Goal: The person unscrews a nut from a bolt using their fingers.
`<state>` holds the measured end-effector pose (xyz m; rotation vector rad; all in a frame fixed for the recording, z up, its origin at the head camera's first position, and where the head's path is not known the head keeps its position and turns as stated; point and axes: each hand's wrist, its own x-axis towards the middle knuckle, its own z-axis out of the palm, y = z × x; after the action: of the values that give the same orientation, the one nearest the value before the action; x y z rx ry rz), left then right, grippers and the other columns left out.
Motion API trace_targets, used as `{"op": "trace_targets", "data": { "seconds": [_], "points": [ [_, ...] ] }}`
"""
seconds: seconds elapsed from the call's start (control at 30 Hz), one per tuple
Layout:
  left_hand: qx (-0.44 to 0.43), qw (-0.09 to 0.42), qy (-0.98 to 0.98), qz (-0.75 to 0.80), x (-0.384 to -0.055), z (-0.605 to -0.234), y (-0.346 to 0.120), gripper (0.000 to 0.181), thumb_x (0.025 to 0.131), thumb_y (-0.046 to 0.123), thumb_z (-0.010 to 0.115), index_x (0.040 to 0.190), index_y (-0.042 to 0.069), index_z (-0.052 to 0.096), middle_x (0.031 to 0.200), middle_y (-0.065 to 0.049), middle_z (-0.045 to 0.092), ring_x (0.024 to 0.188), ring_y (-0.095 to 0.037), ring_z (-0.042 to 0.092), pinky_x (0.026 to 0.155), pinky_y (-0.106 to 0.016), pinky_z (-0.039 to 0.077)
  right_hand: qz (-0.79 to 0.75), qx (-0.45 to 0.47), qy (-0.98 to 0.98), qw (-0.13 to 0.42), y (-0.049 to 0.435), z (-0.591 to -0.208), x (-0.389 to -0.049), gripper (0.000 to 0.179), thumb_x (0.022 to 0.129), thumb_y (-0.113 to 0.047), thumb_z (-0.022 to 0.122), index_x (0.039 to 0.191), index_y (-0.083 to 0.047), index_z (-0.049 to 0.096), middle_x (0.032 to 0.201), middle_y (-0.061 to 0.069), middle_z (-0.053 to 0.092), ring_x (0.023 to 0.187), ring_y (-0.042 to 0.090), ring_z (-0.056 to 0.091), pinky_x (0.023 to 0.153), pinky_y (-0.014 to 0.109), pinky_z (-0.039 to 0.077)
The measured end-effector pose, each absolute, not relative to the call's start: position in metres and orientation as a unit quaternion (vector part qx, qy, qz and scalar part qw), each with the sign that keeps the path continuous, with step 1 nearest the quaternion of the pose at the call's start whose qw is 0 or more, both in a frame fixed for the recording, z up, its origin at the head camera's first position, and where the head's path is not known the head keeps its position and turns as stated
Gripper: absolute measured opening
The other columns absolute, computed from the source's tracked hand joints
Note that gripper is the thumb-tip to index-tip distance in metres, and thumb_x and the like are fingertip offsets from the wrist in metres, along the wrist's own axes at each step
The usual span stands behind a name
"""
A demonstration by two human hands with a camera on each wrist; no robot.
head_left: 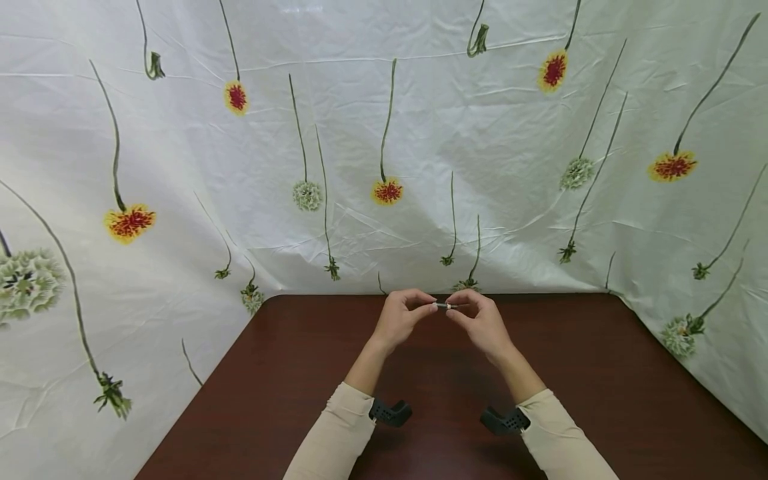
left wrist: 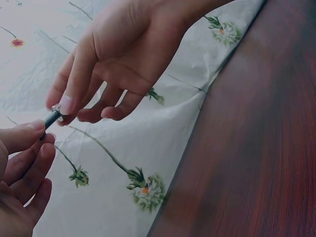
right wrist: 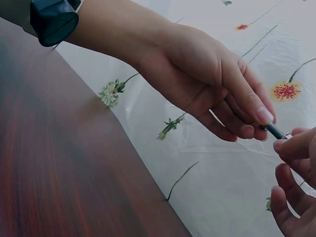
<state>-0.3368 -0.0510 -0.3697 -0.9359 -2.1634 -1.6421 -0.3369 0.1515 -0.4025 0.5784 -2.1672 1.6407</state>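
A small dark threaded bolt (right wrist: 275,131) is held up level above the far edge of the table, between both hands. My left hand (head_left: 401,319) pinches one end of its shaft between thumb and fingertips. With thumb and forefinger, my right hand (head_left: 482,325) pinches a shiny silver nut (left wrist: 57,112) on the bolt. The other fingers of the right hand curve loosely below in the left wrist view. Fingertips cover both ends of the bolt, so how far the nut sits along the thread cannot be told.
Below the hands lies a dark reddish-brown table (head_left: 288,400). A white cloth (head_left: 360,133) printed with flowers hangs behind it and at both sides, meeting the table's far edge. Each wrist wears a black band (head_left: 391,413).
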Motion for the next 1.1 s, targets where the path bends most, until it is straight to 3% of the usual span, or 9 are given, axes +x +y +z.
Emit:
{"op": "trace_targets", "data": {
  "seconds": [0.2,0.37,0.47,0.63,0.8,0.97,1.1],
  "points": [
    [-0.329,0.132,-0.742,-0.569,-0.336,-0.369,-0.051,0.011,0.094,-0.004,0.073,0.103,-0.010,0.075,0.101,-0.021,0.074,0.094,-0.035,0.070,0.079,-0.034,0.054,0.581,0.215,-0.769,0.158,0.151,-0.403,-0.337,0.031,0.095,-0.004,0.075,0.125,0.001,0.065,0.121,0.022,0.064,0.105,0.036,0.066,0.083,0.039,0.054],
    [-0.326,0.137,-0.744,-0.566,-0.336,-0.369,-0.051,0.010,0.093,-0.003,0.074,0.102,-0.008,0.076,0.100,-0.020,0.075,0.094,-0.033,0.070,0.080,-0.036,0.054,0.594,0.177,-0.770,0.150,0.148,-0.401,-0.336,0.029,0.104,-0.018,0.066,0.126,0.001,0.067,0.110,0.019,0.069,0.095,0.029,0.067,0.083,0.047,0.054],
    [-0.322,0.139,-0.747,-0.565,-0.336,-0.369,-0.050,0.010,0.093,-0.003,0.074,0.102,-0.007,0.077,0.100,-0.018,0.075,0.093,-0.031,0.070,0.080,-0.037,0.054,0.604,0.163,-0.768,0.142,0.145,-0.392,-0.327,0.027,0.107,-0.015,0.060,0.118,0.009,0.068,0.101,0.021,0.070,0.087,0.021,0.067,0.086,0.050,0.055],
    [-0.324,0.134,-0.747,-0.565,-0.336,-0.369,-0.051,0.010,0.094,-0.003,0.074,0.102,-0.008,0.076,0.100,-0.019,0.075,0.094,-0.033,0.069,0.080,-0.037,0.054,0.597,0.173,-0.770,0.145,0.145,-0.389,-0.324,0.018,0.103,-0.005,0.065,0.114,0.009,0.069,0.102,0.018,0.071,0.090,0.020,0.066,0.082,0.042,0.055],
    [-0.328,0.132,-0.745,-0.565,-0.335,-0.369,-0.052,0.013,0.094,-0.004,0.073,0.104,-0.011,0.075,0.102,-0.022,0.074,0.096,-0.035,0.070,0.082,-0.039,0.055,0.590,0.203,-0.764,0.165,0.150,-0.402,-0.335,0.017,0.095,0.001,0.073,0.113,0.003,0.071,0.113,0.017,0.068,0.098,0.030,0.065,0.076,0.033,0.051],
    [-0.329,0.128,-0.743,-0.568,-0.335,-0.368,-0.052,0.014,0.094,-0.004,0.072,0.105,-0.013,0.074,0.102,-0.023,0.074,0.096,-0.037,0.070,0.082,-0.038,0.054,0.597,0.212,-0.757,0.159,0.150,-0.402,-0.335,0.025,0.094,-0.002,0.076,0.116,0.004,0.067,0.116,0.019,0.065,0.100,0.034,0.066,0.077,0.035,0.052],
    [-0.329,0.127,-0.743,-0.568,-0.335,-0.367,-0.052,0.014,0.094,-0.004,0.072,0.105,-0.013,0.074,0.102,-0.023,0.074,0.096,-0.038,0.069,0.082,-0.037,0.054,0.602,0.191,-0.759,0.157,0.148,-0.402,-0.335,0.030,0.099,-0.013,0.072,0.123,0.005,0.065,0.114,0.018,0.066,0.098,0.032,0.066,0.082,0.044,0.054]
  ]
}}
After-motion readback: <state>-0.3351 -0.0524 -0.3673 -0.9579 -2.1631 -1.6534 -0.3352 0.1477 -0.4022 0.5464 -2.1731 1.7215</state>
